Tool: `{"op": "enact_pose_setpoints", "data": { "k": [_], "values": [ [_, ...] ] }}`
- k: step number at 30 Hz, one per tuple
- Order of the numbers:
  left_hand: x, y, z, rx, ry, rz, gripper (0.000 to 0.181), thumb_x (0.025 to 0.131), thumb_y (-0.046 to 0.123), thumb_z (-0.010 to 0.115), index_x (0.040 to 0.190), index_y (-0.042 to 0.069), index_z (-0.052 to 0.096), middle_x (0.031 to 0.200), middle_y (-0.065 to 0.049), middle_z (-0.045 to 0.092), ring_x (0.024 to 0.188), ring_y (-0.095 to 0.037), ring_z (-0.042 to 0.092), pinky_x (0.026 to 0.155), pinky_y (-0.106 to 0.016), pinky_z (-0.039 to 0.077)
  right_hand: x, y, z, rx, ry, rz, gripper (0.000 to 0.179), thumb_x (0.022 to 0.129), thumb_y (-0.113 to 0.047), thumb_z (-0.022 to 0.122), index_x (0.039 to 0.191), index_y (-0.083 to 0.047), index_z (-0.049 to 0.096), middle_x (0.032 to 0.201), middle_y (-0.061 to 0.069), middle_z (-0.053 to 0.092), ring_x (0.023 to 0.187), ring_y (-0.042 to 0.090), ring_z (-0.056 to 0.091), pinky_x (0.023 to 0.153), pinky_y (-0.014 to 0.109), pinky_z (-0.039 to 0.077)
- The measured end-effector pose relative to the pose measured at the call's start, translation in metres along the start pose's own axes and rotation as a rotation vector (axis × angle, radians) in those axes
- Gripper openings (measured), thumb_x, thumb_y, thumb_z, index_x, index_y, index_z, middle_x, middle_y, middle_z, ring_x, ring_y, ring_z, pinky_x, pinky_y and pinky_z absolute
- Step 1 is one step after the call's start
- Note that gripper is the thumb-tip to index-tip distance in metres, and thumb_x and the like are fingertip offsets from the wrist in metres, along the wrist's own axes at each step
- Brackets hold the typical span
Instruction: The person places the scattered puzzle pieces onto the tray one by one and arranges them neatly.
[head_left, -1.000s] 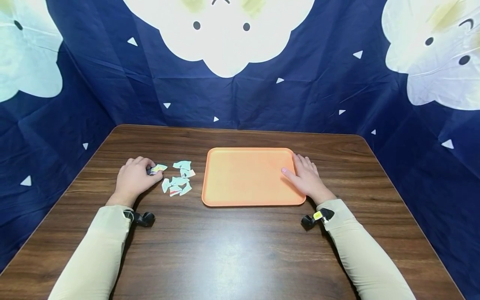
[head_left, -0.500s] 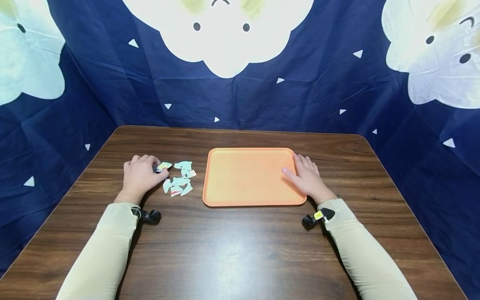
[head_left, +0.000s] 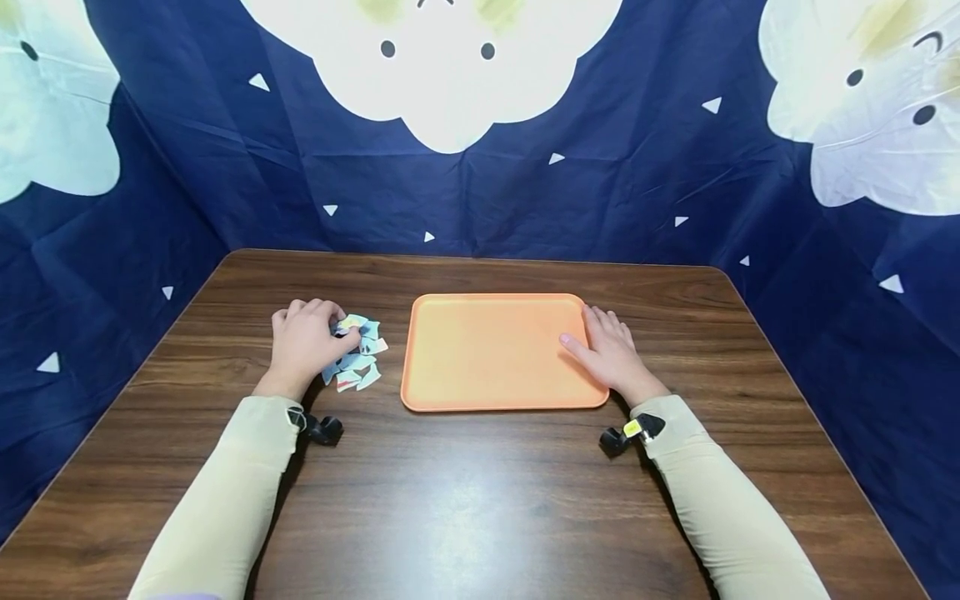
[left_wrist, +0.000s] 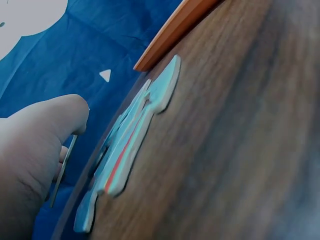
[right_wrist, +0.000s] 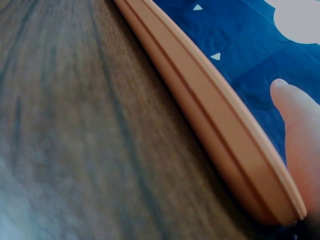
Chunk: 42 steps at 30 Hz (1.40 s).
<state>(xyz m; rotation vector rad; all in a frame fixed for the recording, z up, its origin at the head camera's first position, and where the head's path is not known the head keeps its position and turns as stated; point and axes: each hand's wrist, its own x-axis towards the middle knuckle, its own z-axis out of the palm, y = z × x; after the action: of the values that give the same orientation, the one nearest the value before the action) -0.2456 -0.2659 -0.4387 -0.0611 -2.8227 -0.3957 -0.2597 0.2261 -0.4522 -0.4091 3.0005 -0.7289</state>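
Note:
In the head view my left hand (head_left: 306,342) pinches a flat puzzle piece (head_left: 351,322) with a yellow patch between thumb and fingers. The left wrist view has this piece edge-on below the thumb (left_wrist: 70,115), above the table. Close under and beside the hand lie several pale blue puzzle pieces (head_left: 356,363), one with a red stripe (left_wrist: 122,160), some partly hidden by the hand. My right hand (head_left: 611,350) rests with straight fingers along the right rim of an orange tray (head_left: 487,350), its thumb reaching over the inside.
The tray stands on a brown wooden table (head_left: 465,500), just right of the pieces. A dark blue cloth (head_left: 480,208) with white cloud faces hangs behind the table and along both sides. Each wrist wears a small black camera (head_left: 324,430).
My left hand has moved right with the pinched puzzle piece, from left of the loose pieces to over their left side. The right hand and the tray have stayed in place.

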Motion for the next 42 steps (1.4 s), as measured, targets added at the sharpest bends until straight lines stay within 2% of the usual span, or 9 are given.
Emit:
{"op": "enact_pose_setpoints", "data": {
  "k": [10,19,28,36,42],
  "values": [
    [0.004,0.016,-0.002,-0.003,-0.029,0.007,0.041,0.084,0.043,0.065,0.103,0.006,0.066,0.103,-0.015,0.066,0.099,-0.038,0.05,0.097,-0.067,0.026,-0.001,-0.001,-0.001,0.002,0.004,-0.002,0.09,0.1,-0.063,0.042,0.16,-0.002,0.017,0.164,0.027,0.017,0.151,0.049,0.007,0.119,0.063,0.005],
    [0.011,0.031,0.002,-0.031,-0.021,0.034,0.04,0.083,0.043,0.064,0.102,0.007,0.065,0.1,-0.012,0.064,0.092,-0.034,0.059,0.09,-0.063,0.035,-0.001,-0.002,-0.001,0.005,0.004,-0.003,0.09,0.1,-0.063,0.042,0.16,-0.001,0.018,0.164,0.027,0.018,0.151,0.049,0.008,0.119,0.064,0.005],
    [0.018,0.047,0.002,-0.057,-0.034,0.048,0.041,0.083,0.04,0.064,0.104,0.006,0.065,0.101,-0.012,0.063,0.09,-0.034,0.059,0.089,-0.061,0.038,-0.002,-0.002,-0.001,0.009,0.006,-0.005,0.09,0.1,-0.063,0.042,0.16,-0.001,0.018,0.163,0.027,0.018,0.151,0.049,0.009,0.119,0.064,0.005],
    [0.025,0.061,0.0,-0.149,-0.076,0.035,0.043,0.085,0.036,0.064,0.108,0.001,0.062,0.107,-0.014,0.058,0.097,-0.034,0.053,0.087,-0.051,0.048,-0.003,-0.002,0.0,0.007,0.014,-0.011,0.09,0.1,-0.063,0.042,0.16,-0.001,0.019,0.163,0.027,0.019,0.151,0.049,0.009,0.119,0.064,0.005],
    [0.027,0.07,0.002,-0.18,-0.051,0.056,0.04,0.085,0.035,0.064,0.106,0.001,0.064,0.105,-0.013,0.058,0.097,-0.033,0.053,0.087,-0.049,0.047,-0.003,-0.002,0.0,0.009,0.018,-0.01,0.091,0.099,-0.064,0.042,0.16,0.0,0.02,0.163,0.027,0.019,0.151,0.049,0.01,0.119,0.064,0.005]
  ]
}}
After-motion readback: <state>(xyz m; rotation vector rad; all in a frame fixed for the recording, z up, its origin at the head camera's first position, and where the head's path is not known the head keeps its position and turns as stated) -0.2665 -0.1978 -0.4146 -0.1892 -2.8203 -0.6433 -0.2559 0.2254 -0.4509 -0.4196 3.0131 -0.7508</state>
